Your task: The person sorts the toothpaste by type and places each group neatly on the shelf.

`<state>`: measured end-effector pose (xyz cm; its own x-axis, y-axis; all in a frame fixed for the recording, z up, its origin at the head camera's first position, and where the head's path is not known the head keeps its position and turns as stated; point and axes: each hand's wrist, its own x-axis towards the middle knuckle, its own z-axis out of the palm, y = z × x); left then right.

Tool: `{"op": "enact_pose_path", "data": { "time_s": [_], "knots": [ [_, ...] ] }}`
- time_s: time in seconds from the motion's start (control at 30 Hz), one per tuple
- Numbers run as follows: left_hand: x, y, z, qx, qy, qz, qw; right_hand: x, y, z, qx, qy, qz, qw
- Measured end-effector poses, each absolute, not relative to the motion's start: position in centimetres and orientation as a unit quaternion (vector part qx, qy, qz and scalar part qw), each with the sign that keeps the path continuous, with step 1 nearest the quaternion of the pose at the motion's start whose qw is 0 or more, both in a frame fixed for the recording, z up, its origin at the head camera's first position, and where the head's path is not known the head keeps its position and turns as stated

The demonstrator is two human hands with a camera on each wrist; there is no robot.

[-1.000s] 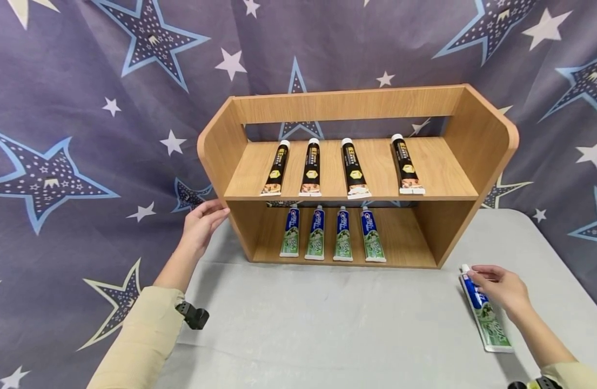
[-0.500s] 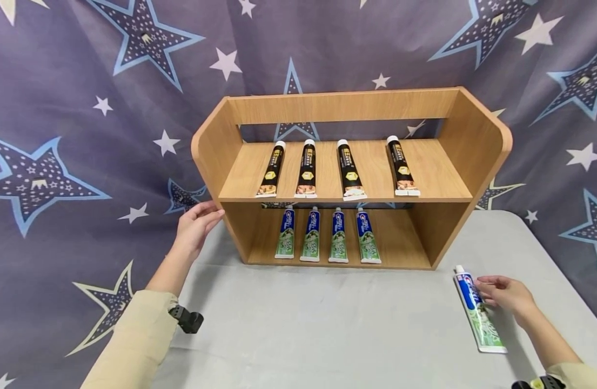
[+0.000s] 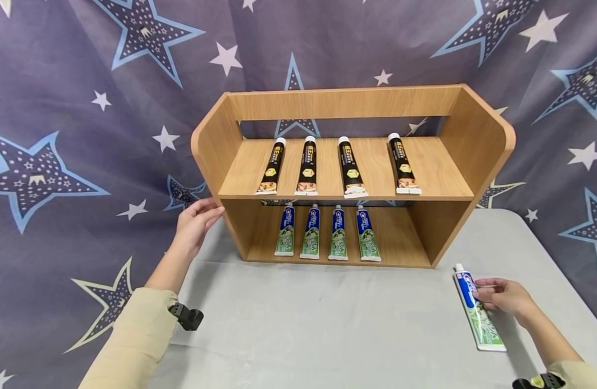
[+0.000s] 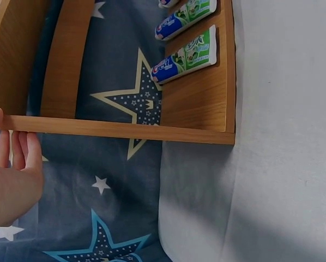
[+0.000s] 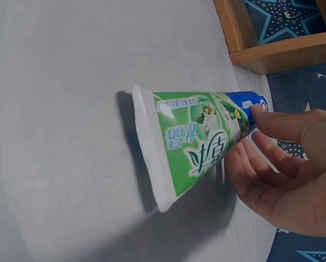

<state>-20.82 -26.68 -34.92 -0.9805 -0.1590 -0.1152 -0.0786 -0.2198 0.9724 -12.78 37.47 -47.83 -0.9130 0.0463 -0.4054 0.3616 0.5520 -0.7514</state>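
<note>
My left hand (image 3: 195,224) pinches the left side panel of a two-tier wooden shelf (image 3: 344,105), thumb on one face and fingers on the other, as the left wrist view shows. At the right, my right hand (image 3: 506,298) holds a blue and green toothpaste tube (image 3: 480,321) by its right edge near the blue cap end. The thumb (image 5: 280,123) lies on the tube's printed face, with the fingers curled beneath. The tube's white crimped end points toward me, and a shadow shows beside it on the grey cloth.
Several black toothpaste tubes (image 3: 308,165) lie in a row on the upper tier. Below them, several blue and green tubes (image 3: 338,235) line the lower tier, left of its right wall. A grey cloth (image 3: 327,324) covers the table; a star-patterned curtain (image 3: 259,59) hangs behind.
My right thumb has slid from across the tube's top near the cap to its right edge, a little lower. The head view has shifted slightly; the left hand keeps its place on the shelf.
</note>
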Motion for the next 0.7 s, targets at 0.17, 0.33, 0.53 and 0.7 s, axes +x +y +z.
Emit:
{"op": "enact_pose_path", "data": {
  "time_s": [0.17, 0.33, 0.53, 0.7],
  "knots": [
    [-20.86, -26.67, -34.85, 0.094, -0.625, -0.774, 0.027, -12.78, 37.46, -48.05, 0.129, 0.863, -0.457, 0.172],
    [-20.9, -26.68, -34.71, 0.095, -0.625, -0.774, 0.027, -12.73, 37.51, -48.26, 0.156, 0.859, -0.455, 0.175],
    [-20.9, -26.68, -34.6, 0.097, -0.62, -0.778, 0.027, -12.7, 37.42, -48.36, 0.166, 0.854, -0.457, 0.185],
    [-20.76, -26.76, -34.75, 0.106, -0.621, -0.776, 0.021, -12.6, 37.22, -48.18, 0.173, 0.855, -0.451, 0.188]
  ]
}}
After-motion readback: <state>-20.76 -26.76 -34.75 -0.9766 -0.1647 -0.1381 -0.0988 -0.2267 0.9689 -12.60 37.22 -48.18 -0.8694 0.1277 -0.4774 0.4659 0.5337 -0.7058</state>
